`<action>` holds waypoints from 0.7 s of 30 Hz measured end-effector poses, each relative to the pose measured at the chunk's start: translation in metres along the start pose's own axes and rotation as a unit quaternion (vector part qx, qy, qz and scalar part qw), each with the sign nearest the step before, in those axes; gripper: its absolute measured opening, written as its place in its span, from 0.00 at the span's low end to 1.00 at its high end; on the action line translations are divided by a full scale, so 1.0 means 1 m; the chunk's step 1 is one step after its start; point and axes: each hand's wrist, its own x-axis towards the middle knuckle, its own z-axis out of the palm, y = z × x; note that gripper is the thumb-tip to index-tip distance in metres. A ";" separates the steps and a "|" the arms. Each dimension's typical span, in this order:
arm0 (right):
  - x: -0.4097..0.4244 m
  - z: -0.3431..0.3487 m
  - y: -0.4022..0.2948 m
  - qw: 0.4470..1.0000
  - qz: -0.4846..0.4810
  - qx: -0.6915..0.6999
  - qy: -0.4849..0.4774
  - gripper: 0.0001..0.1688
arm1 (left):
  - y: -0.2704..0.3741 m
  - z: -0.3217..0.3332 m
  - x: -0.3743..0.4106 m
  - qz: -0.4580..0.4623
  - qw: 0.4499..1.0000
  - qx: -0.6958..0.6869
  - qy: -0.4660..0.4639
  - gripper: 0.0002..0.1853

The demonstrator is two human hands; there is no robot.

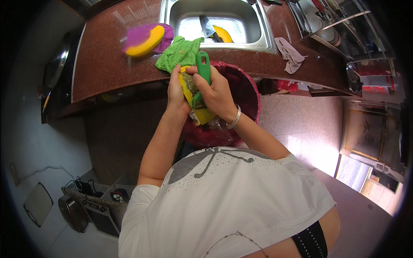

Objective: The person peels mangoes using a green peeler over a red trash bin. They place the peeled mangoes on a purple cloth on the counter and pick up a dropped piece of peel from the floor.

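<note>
My left hand holds a pumpkin piece with mottled green rind and yellow flesh along its edge. In my right hand is a green-handled peeler, its head against the rind. Both hands are over a dark red bin, near the counter's front edge. Below the peeler head, a yellow-green item is partly hidden; whether it is peel or wrapping I cannot tell. A curved, peeled pumpkin slice lies on a purple cloth to the left.
A steel sink holds a cleaver and another pumpkin piece. Beyond my hands, a green cloth lies on the red-brown counter. A pale pink cloth and a dish rack are at right; a wok is at left.
</note>
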 end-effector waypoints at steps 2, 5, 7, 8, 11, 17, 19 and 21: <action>0.001 0.000 0.004 1.000 0.015 -0.012 -0.013 0.14 | 0.000 -0.001 0.000 0.000 1.000 0.006 0.011 0.24; 0.009 -0.003 0.012 0.999 0.032 -0.032 -0.007 0.14 | -0.006 0.000 0.000 -0.015 0.999 -0.002 0.030 0.24; 0.012 -0.002 0.014 0.999 0.029 -0.027 0.000 0.15 | -0.007 -0.004 0.000 -0.008 0.999 0.000 0.035 0.24; 0.013 -0.001 0.014 0.999 0.028 -0.025 0.003 0.15 | -0.007 -0.005 0.001 -0.004 0.999 0.000 0.037 0.24; 0.018 0.003 0.015 0.999 0.041 -0.001 0.011 0.16 | -0.006 -0.004 0.000 0.007 0.999 -0.002 0.040 0.24; 0.035 0.001 0.044 0.993 0.080 -0.025 0.083 0.17 | -0.012 0.015 -0.019 0.018 1.000 0.003 0.011 0.22; 0.066 -0.016 0.053 0.991 0.100 0.002 0.084 0.16 | -0.065 0.024 -0.036 0.091 0.974 0.173 0.119 0.23; 0.066 -0.023 0.042 0.991 0.059 0.046 0.109 0.14 | -0.060 0.022 -0.031 0.020 0.996 0.033 0.075 0.21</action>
